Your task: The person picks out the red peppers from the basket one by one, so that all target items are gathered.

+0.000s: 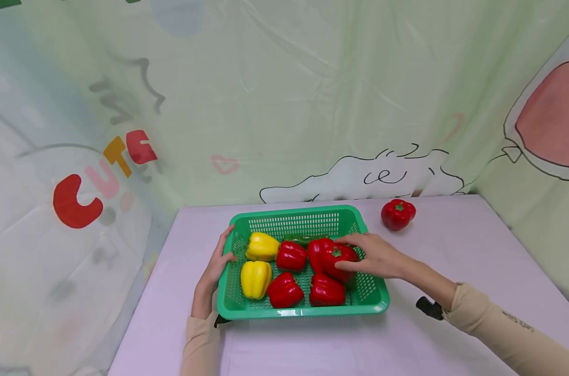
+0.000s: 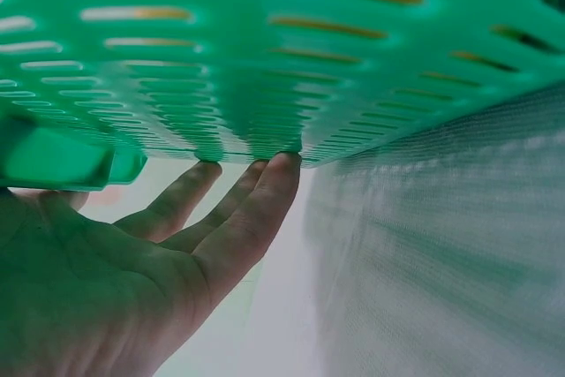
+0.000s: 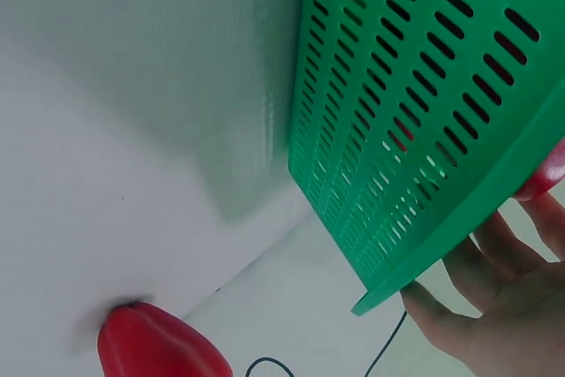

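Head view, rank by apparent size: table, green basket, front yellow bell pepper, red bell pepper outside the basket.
1. Table
2. Green basket
3. Front yellow bell pepper and outside red bell pepper: too alike to rank; yellow sits nearer the camera.

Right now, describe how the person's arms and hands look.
The left hand and right hand are bare. The left sleeve and right sleeve are beige; the right one bears a small dark marking, too small to read. A black piece shows by the right sleeve, another by the left.
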Demonstrator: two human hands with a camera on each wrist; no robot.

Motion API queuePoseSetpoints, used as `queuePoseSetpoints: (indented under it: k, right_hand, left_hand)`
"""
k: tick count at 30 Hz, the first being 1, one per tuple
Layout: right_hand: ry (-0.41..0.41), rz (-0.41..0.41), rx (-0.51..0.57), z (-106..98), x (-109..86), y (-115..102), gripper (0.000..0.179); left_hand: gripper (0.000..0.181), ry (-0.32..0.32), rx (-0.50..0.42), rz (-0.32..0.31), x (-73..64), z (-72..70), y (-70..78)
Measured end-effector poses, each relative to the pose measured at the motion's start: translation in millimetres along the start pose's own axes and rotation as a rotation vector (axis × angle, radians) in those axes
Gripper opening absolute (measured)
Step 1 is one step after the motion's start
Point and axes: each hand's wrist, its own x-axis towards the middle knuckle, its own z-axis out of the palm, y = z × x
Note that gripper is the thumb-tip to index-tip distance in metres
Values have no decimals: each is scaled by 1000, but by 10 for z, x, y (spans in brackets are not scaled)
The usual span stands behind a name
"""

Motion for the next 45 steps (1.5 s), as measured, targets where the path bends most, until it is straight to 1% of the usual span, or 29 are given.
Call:
queuePoseSetpoints:
  k: [3,6,9,12,15,19,24,27,32,37,40,42,45]
  right_hand:
    - [-5,15,-36,17,-5,-12,71]
    - [3,8,-37,27,-15,-12,73]
    - [20,15,8,23,-29,-14,73]
    - [54,31,78,13,-52,-6,73]
    - [101,39,126,-12,-79,12,74]
    - [178,40,149,-72,-111,53,74]
    - [310,48,164,-182,-178,127,75]
    - [386,64,162,-273,-234,171,72]
    - [487,109,138,-389,-324,233,68]
    - [576,180,149,-380,-444,345,72]
    - [627,224,151,-351,-521,464,74]
    - [641,255,147,-326,-575,553,75]
    - [626,306,149,-270,-658,695,74]
  left_hand:
    - [85,0,3,-3,-1,-2,1]
    - [85,4,10,-7,-2,-3,-2]
    - [86,7,14,-10,4,-4,-11]
    - [85,2,12,-9,9,-5,-14]
    - [85,2,15,-6,6,-5,-4]
    - [85,14,22,-11,-1,-6,3]
    - [84,7,7,-15,-3,-8,-3]
    - [84,-3,2,-10,-3,-10,-10]
    - [84,-5,9,-10,-14,-13,-13]
    - [85,10,24,-42,-43,-31,-18]
    - [85,1,11,-49,-30,-30,1]
    - [85,-9,3,-49,-18,-21,40]
    - [85,-22,4,-51,-35,21,178]
